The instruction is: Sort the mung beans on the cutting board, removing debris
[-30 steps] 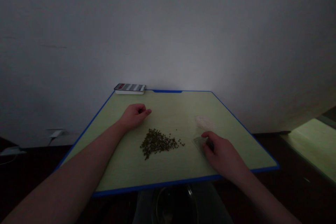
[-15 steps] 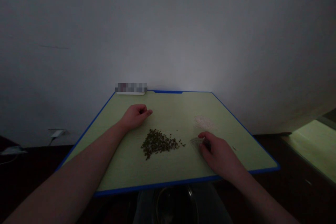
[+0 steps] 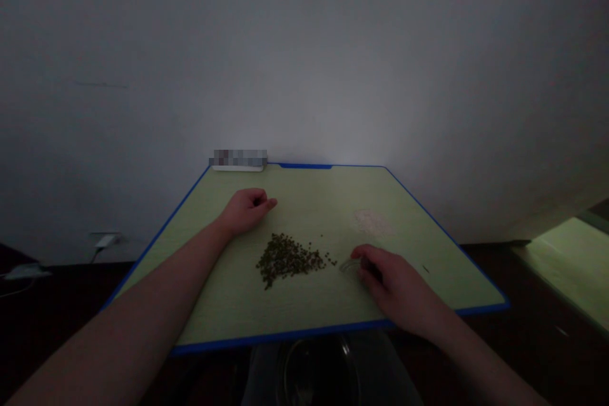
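A loose pile of small dark green and brownish beans (image 3: 288, 258) lies on the folding table (image 3: 228, 323), with a few strays at its right end. My left hand (image 3: 247, 209) rests behind the pile, fingers curled in, thumb forward; I see nothing in it. Right of the beans, my right hand (image 3: 385, 276) pinches a thin clear plastic piece that looks like a protractor (image 3: 349, 264). Its curved edge points left, close to the stray beans; my fingers hide the rest of it.
Pale small grains (image 3: 374, 222) form a thin patch beyond my right hand. A short dark sliver (image 3: 425, 268) lies to the right. At the back left corner sits a white box-like object (image 3: 238, 165), partly blurred. Below the front edge, a round metal-rimmed container (image 3: 320, 371) sits between my legs.
My right hand has shifted slightly left, and the clear protractor has tilted and come nearer the stray beans. My left hand and the bean pile look the same.
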The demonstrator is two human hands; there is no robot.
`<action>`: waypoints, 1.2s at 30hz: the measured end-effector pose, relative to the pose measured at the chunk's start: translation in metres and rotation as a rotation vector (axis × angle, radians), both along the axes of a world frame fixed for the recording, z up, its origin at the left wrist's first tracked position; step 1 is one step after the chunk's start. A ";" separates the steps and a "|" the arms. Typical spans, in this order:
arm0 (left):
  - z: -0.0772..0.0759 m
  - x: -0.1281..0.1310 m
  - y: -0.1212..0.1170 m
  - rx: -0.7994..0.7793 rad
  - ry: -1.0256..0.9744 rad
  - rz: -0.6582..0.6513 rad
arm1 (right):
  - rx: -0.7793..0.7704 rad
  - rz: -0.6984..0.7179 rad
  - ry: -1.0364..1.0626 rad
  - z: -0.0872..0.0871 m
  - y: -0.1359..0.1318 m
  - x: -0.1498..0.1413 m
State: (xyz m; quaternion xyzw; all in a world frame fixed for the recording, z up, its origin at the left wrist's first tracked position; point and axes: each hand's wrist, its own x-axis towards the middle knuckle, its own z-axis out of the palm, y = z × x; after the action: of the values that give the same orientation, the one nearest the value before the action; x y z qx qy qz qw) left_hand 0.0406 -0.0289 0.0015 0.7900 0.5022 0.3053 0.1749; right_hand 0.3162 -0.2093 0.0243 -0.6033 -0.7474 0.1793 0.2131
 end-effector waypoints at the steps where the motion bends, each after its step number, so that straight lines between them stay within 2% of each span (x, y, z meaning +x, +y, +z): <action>1: 0.000 0.000 0.000 -0.002 -0.001 0.001 | 0.011 0.000 -0.014 -0.001 0.002 -0.001; 8: 0.000 -0.001 0.000 0.016 -0.008 -0.013 | 0.073 0.073 -0.076 -0.005 0.028 0.001; 19: 0.000 0.000 0.000 0.008 -0.002 -0.008 | 0.154 0.208 -0.144 0.004 0.060 -0.016; 24: -0.001 -0.001 0.000 -0.003 -0.008 -0.014 | 0.129 0.255 -0.146 0.004 0.075 -0.031; 29: 0.000 0.000 -0.001 -0.004 -0.024 -0.017 | 0.060 0.315 -0.048 0.009 0.089 -0.037; 32: 0.000 0.000 -0.001 -0.001 -0.014 -0.018 | 0.047 0.260 0.035 0.019 0.093 -0.028; 36: 0.000 -0.001 0.000 0.014 0.008 -0.023 | 0.113 0.058 0.018 0.024 0.093 -0.011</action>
State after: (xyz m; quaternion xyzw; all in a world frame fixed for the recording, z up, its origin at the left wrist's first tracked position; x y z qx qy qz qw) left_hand 0.0396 -0.0294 0.0017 0.7983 0.4914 0.3035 0.1708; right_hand 0.3052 -0.1163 0.0479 -0.5665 -0.7716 0.1484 0.2483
